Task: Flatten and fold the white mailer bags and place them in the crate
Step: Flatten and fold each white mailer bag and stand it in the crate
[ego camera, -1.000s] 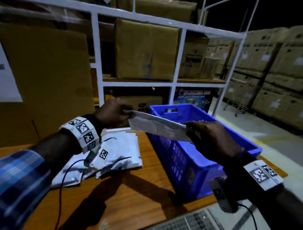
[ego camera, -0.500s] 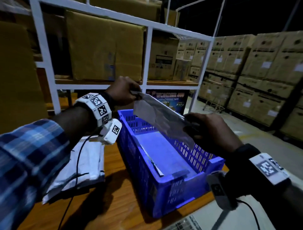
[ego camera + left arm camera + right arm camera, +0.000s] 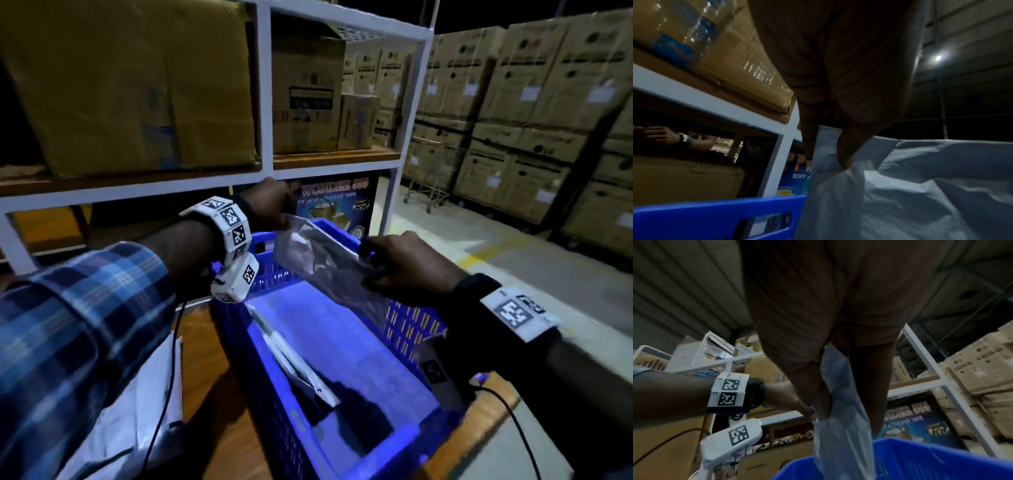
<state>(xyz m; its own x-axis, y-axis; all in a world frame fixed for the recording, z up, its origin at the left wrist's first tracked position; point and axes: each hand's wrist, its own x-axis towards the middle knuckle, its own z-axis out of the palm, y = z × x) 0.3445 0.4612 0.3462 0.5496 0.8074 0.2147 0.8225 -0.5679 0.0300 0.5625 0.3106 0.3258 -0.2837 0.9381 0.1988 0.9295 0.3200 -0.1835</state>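
Note:
A folded white mailer bag (image 3: 325,260) hangs on edge over the blue crate (image 3: 291,425), its lower part inside the rim. My left hand (image 3: 270,209) pinches its far upper corner, thumb and fingers on the bag (image 3: 869,186) in the left wrist view. My right hand (image 3: 400,263) pinches the near end, with the bag (image 3: 840,418) running down between thumb and fingers toward the crate (image 3: 920,464). Another folded bag (image 3: 301,373) lies against the crate's left inner wall. A pile of white mailer bags (image 3: 137,411) sits on the wooden table (image 3: 212,383) left of the crate.
A white metal shelf rack (image 3: 265,102) loaded with cardboard boxes stands right behind the crate. A tape carton (image 3: 339,202) sits under its lower shelf. Stacked cartons (image 3: 531,120) line the right side across a concrete floor. Another person's hand (image 3: 666,136) shows beyond the rack.
Both hands have carried the folded bag from above the table over to the crate and lowered it partly inside. My head has turned right, so the crate now fills the middle.

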